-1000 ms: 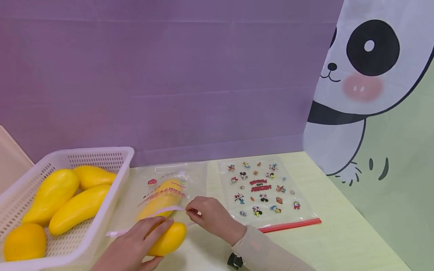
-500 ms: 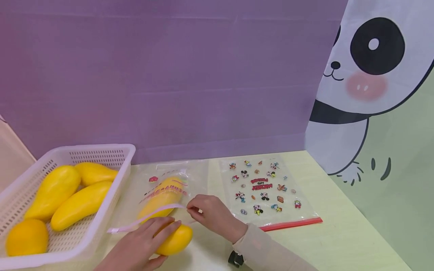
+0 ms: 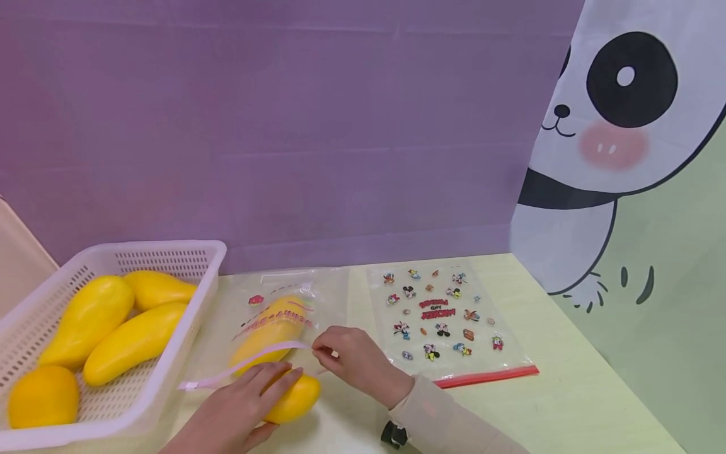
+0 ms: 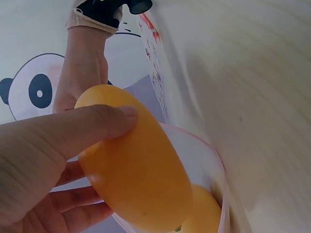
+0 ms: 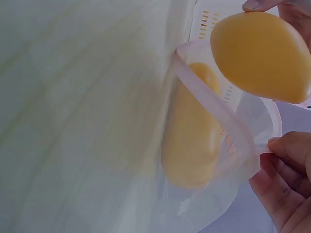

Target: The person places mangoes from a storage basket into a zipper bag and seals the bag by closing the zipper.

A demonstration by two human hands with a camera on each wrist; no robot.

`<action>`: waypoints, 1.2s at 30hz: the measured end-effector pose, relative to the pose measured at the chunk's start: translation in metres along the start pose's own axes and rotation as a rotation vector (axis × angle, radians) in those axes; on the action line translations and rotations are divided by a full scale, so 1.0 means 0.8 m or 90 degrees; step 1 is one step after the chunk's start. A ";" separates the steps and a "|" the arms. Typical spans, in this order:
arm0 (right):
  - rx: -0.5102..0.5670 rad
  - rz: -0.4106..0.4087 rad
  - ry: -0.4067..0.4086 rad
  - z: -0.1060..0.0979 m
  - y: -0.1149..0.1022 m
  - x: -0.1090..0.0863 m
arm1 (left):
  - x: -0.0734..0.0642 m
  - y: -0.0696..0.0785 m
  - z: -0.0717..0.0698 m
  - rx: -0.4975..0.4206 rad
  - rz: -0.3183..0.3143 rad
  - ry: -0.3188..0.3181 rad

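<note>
My left hand (image 3: pixel 232 410) grips a yellow mango (image 3: pixel 296 398), thumb on one side and fingers on the other. It holds the fruit just in front of the mouth of a clear zip bag (image 3: pixel 334 293). My right hand (image 3: pixel 358 364) pinches the bag's pale pink rim (image 5: pixel 233 119) at its right side, and the mouth gapes in the right wrist view. Another mango (image 5: pixel 190 141) lies inside this bag, seen through the printed film. In the left wrist view, the held mango (image 4: pixel 136 165) overlaps the bag's opening.
At the left stands a white perforated basket (image 3: pixel 212 284) with several yellow mangoes (image 3: pixel 93 318) in it. A second clear bag (image 3: pixel 437 340), with cartoon prints and a red zip edge, lies flat to the right. A purple cloth (image 3: pixel 340 126) hangs behind the table.
My left hand has shifted slightly right with the mango, and more of the bag's pink rim shows beside it. My right hand keeps its pinch on the rim.
</note>
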State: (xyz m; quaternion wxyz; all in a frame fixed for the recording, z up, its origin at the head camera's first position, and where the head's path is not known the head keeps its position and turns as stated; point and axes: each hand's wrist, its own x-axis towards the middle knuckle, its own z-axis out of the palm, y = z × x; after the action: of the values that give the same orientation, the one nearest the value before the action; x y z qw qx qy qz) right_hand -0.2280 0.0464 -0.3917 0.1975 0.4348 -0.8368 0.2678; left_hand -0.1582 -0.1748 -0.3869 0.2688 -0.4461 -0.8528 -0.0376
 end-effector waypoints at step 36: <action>-0.009 0.006 0.001 0.002 -0.005 0.001 | 0.008 0.015 0.034 0.128 -0.158 -0.048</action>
State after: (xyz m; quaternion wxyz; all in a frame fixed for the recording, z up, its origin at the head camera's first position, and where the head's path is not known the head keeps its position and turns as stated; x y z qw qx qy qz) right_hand -0.2254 0.0432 -0.3919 0.2001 0.4293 -0.8404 0.2632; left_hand -0.1630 -0.1546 -0.4095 0.2732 -0.3095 -0.9103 0.0318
